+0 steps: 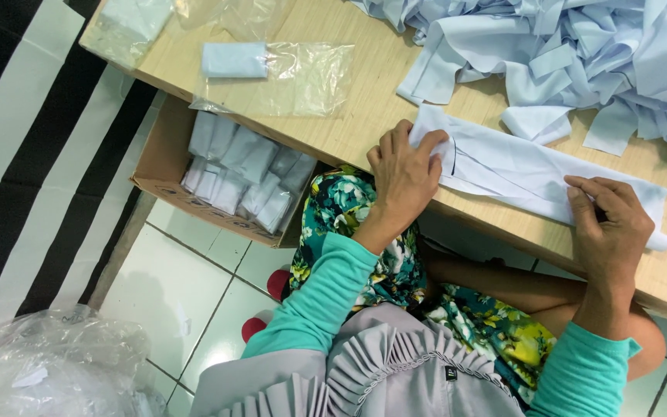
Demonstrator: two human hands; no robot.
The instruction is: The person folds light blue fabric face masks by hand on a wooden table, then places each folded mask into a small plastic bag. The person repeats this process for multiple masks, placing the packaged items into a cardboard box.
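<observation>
A long pale blue cloth strip lies flat near the front edge of the wooden table. My left hand pinches its left end, fingers curled over the folded corner. At the strip's right end, my right hand presses down and grips the cloth. Both arms wear teal sleeves.
A heap of pale blue cloth pieces covers the table's far right. A clear plastic bag with a folded blue piece lies at the left. Under the table a cardboard box holds several bagged folded pieces. A plastic sack sits on the tiled floor.
</observation>
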